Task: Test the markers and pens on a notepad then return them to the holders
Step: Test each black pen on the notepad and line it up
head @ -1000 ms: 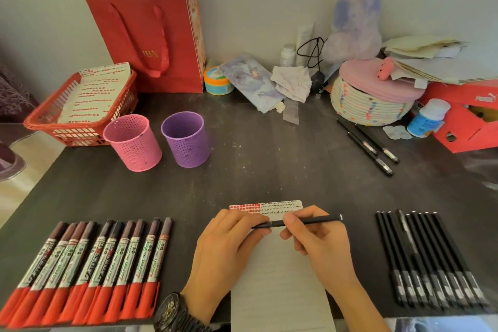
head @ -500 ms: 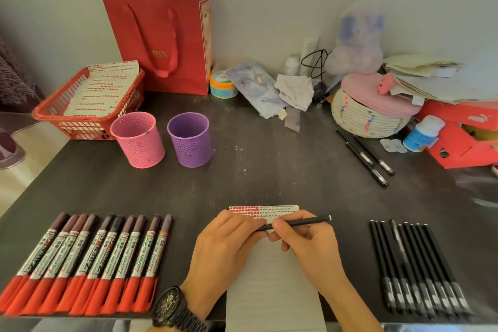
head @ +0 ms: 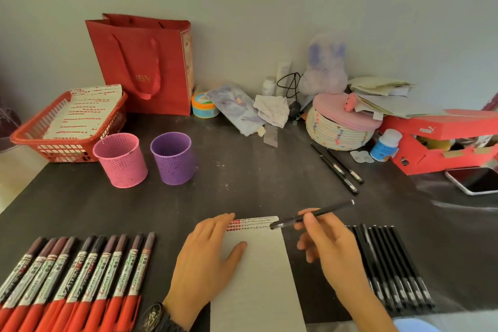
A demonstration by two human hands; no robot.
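Observation:
A white notepad [head: 258, 277] lies at the front middle of the dark table, with red and black test marks along its top edge. My left hand [head: 207, 256] rests flat on the pad's left side. My right hand [head: 328, 245] pinches a black pen [head: 312, 214] just above the pad's top right corner. Several red markers [head: 78, 277] lie in a row at the front left. Several black pens [head: 390, 267] lie in a row at the front right. A pink holder [head: 121, 160] and a purple holder [head: 173, 159] stand side by side at the middle left.
A red basket [head: 67, 127] with paper and a red gift bag [head: 145, 65] stand at the back left. Two black pens [head: 336, 167] lie beside a round woven box [head: 342, 127]. A red shoebox [head: 442, 140] and a phone [head: 474, 179] sit at the right.
My hands have come apart: the left hand let go of the pen and now lies flat on the pad. The right hand carried the pen up and to the right.

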